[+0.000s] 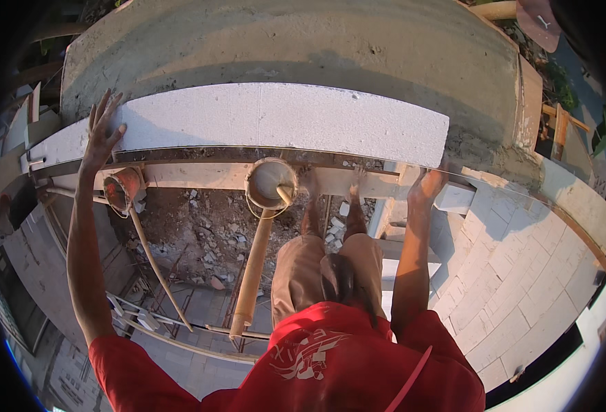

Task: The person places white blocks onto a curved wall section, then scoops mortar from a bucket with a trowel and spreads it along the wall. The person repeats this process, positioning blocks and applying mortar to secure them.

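A row of white lightweight concrete blocks [282, 120] lies along the edge of a grey concrete slab [317, 41], with a thin joint near its middle. My left hand [102, 134] rests on the left part of the row, its fingers spread apart. At the right end, my right hand [430, 184] is closed against the near lower corner of the last block; its fingertips are partly hidden. A taut string [502, 180] runs beside the blocks. Between my arms, a bucket [271, 184] holds pale wet mortar with a stick-like handle standing in it.
A reddish bucket [122, 190] hangs at the left beside a slanting pole [157, 264]. My bare feet stand on a wooden plank [200, 176] above rubble [207, 226]. A bamboo pole [253, 275] slopes below the mortar bucket. A block wall [516, 268] rises at the right.
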The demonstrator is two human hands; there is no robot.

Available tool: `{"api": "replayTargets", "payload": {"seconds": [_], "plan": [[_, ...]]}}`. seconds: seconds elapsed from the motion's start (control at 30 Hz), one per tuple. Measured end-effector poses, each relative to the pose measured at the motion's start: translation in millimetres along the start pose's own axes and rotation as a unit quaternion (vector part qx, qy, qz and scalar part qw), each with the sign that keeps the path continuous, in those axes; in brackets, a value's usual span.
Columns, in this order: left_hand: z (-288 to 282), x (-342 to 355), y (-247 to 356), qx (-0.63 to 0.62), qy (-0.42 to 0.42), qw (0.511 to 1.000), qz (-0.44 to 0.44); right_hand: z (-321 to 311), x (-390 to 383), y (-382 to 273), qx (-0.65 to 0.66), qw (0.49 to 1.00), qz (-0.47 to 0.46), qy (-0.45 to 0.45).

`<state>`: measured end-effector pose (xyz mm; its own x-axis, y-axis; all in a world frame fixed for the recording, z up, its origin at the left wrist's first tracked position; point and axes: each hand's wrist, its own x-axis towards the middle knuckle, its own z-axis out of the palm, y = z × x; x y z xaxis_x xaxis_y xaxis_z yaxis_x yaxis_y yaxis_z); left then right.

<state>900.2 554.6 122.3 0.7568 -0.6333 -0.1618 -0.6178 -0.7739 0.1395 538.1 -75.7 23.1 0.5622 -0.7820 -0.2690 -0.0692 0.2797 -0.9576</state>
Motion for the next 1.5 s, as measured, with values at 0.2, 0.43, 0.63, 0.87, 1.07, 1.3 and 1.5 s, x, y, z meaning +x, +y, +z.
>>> {"api": "replayTargets", "payload": {"seconds": [0.2,0.43,0.63,0.87,1.07,1.3,1.5], "plan": [[4.1,-16.6,4.0,-0.002,-0.008,0.985,-0.171,16.7,-124.7,-23.5,-0.157,0.977,0.053,-0.132],[34.4,-24.4,1.1,-0.011,0.069,0.98,-0.188,244.2,-152.2,-100.5,0.069,0.803,0.036,-0.591],[28.8,-12.3,20.4,0.022,0.091,0.969,-0.229,445.6,-161.8,-97.5,0.156,0.702,0.013,-0.695],[-4.1,-6.2,26.7,-0.106,-0.045,0.957,-0.265,517.2,-185.2,-40.6,0.004,0.662,-0.047,-0.748],[-9.3,-1.5,32.1,-0.134,-0.025,0.955,-0.262,514.6,-177.9,-19.5,-0.075,0.681,-0.155,-0.712],[-10.4,-9.7,32.7,-0.152,-0.016,0.951,-0.27,517.9,-184.9,-29.7,-0.032,0.676,0.014,-0.736],[-3.0,-12.2,28.1,-0.156,-0.007,0.949,-0.272,519.2,-178.5,-28.6,0.013,0.686,-0.023,-0.727]]}}
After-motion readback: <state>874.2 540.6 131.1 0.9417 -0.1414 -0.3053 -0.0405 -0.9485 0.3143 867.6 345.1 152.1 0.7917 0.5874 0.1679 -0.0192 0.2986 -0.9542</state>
